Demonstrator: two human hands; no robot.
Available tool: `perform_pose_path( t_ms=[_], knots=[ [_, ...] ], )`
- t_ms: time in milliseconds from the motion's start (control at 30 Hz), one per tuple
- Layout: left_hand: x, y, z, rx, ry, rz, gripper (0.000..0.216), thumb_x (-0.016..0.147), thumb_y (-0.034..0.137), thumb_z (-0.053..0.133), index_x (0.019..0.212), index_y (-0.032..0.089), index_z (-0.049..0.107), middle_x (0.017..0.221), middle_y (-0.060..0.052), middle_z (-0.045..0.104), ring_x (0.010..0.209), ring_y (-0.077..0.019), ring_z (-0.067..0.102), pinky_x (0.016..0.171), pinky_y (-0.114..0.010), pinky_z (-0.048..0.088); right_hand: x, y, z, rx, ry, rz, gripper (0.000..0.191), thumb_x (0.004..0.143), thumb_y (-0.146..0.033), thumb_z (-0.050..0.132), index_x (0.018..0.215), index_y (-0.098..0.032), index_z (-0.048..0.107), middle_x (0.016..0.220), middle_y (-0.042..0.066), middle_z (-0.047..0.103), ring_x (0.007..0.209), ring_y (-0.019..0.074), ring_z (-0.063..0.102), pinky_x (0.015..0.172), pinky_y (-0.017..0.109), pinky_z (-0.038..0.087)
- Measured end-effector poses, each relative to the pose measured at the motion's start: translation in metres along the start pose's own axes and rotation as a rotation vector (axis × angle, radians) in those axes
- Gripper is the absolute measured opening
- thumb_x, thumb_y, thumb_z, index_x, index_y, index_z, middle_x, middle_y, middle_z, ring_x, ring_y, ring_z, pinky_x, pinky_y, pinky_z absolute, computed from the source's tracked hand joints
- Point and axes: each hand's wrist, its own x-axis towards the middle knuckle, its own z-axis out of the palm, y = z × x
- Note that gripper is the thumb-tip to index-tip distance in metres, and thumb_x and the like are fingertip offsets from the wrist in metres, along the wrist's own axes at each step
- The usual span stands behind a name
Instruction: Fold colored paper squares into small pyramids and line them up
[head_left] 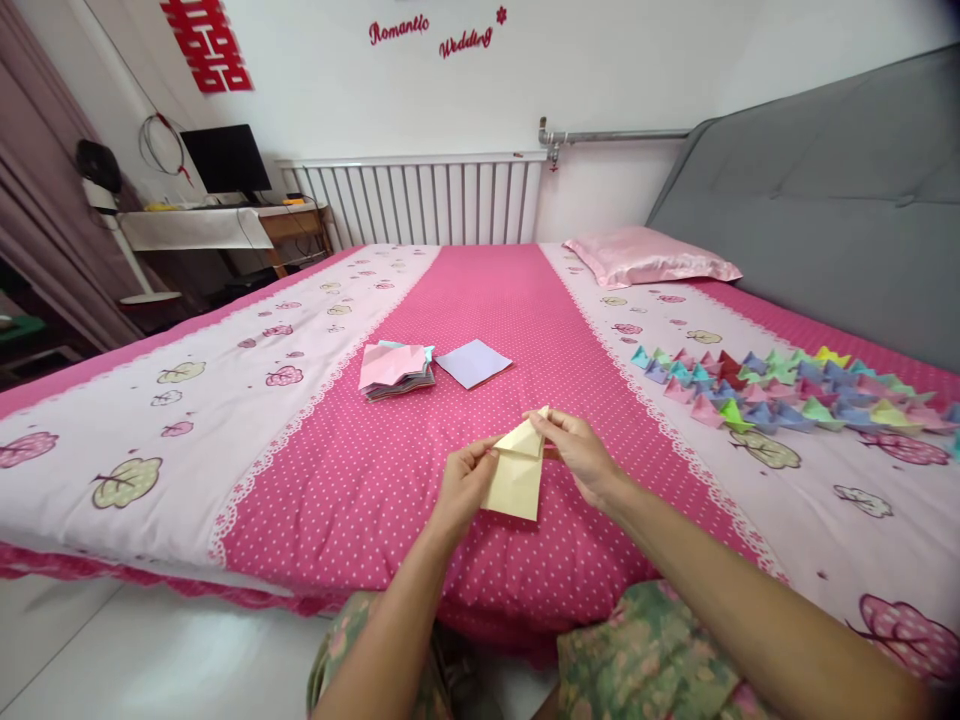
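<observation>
Between my two hands is a pale yellow sheet of folding paper (514, 484), held just above the pink dotted part of the bed. Its upper part is folded over into a slanted flap. My left hand (466, 482) pinches the left edge near the fold. With thumb and fingers, my right hand (574, 447) grips the upper right corner. Beyond them lies a flat lavender paper square (475, 363). A loose stack of coloured paper (395, 369), pink on top, sits to its left.
Rows of small folded paper boats (780, 390) in many colours stand on the bed at the right. A pink pillow (651, 257) lies behind them, by the grey headboard (817, 170). A desk with a monitor (225, 160) stands at the far left, beside a white radiator (420, 200).
</observation>
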Motion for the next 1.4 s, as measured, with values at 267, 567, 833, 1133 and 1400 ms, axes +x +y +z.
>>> perform_pose_path(
  t_ms=[267, 567, 833, 1133, 1400],
  knots=[
    [-0.001, 0.002, 0.000, 0.086, -0.017, 0.043, 0.042, 0.071, 0.037, 0.058, 0.105, 0.013, 0.062, 0.074, -0.006, 0.068, 0.058, -0.0132, 0.058, 0.051, -0.020, 0.042, -0.001, 0.005, 0.006, 0.027, 0.005, 0.123, 0.026, 0.066, -0.035, 0.066, 0.080, -0.014, 0.060, 0.070, 0.002, 0.064, 0.062, 0.0119, 0.057, 0.057, 0.021, 0.042],
    [-0.003, 0.003, 0.002, 0.068, 0.074, 0.116, 0.037, 0.066, 0.036, 0.063, 0.094, 0.010, 0.063, 0.082, -0.011, 0.068, 0.063, -0.0159, 0.062, 0.053, -0.023, 0.046, -0.001, 0.011, 0.005, 0.111, -0.044, 0.196, 0.026, 0.065, -0.024, 0.068, 0.088, -0.015, 0.059, 0.074, 0.003, 0.065, 0.064, 0.0126, 0.059, 0.059, 0.023, 0.045],
    [-0.004, 0.005, 0.002, 0.067, 0.100, 0.135, 0.031, 0.069, 0.035, 0.061, 0.089, 0.012, 0.063, 0.078, -0.008, 0.068, 0.058, -0.0125, 0.060, 0.051, -0.021, 0.045, -0.004, 0.008, 0.009, 0.222, -0.053, 0.222, 0.019, 0.066, -0.028, 0.068, 0.076, -0.014, 0.061, 0.071, 0.003, 0.066, 0.062, 0.0116, 0.058, 0.060, 0.022, 0.046],
    [-0.001, 0.001, 0.001, 0.025, 0.096, 0.137, 0.031, 0.066, 0.036, 0.063, 0.087, 0.013, 0.064, 0.075, -0.007, 0.068, 0.054, -0.0120, 0.058, 0.049, -0.021, 0.043, 0.000, 0.016, 0.008, 0.247, -0.040, 0.248, 0.018, 0.063, -0.021, 0.068, 0.078, -0.014, 0.062, 0.071, 0.003, 0.066, 0.064, 0.0130, 0.059, 0.062, 0.023, 0.047],
    [-0.004, 0.008, 0.003, -0.001, 0.135, 0.066, 0.024, 0.065, 0.031, 0.062, 0.080, 0.012, 0.065, 0.060, -0.002, 0.064, 0.046, -0.0088, 0.053, 0.045, -0.018, 0.038, -0.001, 0.009, 0.006, 0.179, -0.069, 0.248, 0.021, 0.062, -0.012, 0.065, 0.082, -0.014, 0.062, 0.073, 0.004, 0.067, 0.066, 0.0146, 0.061, 0.063, 0.024, 0.048]
  ],
)
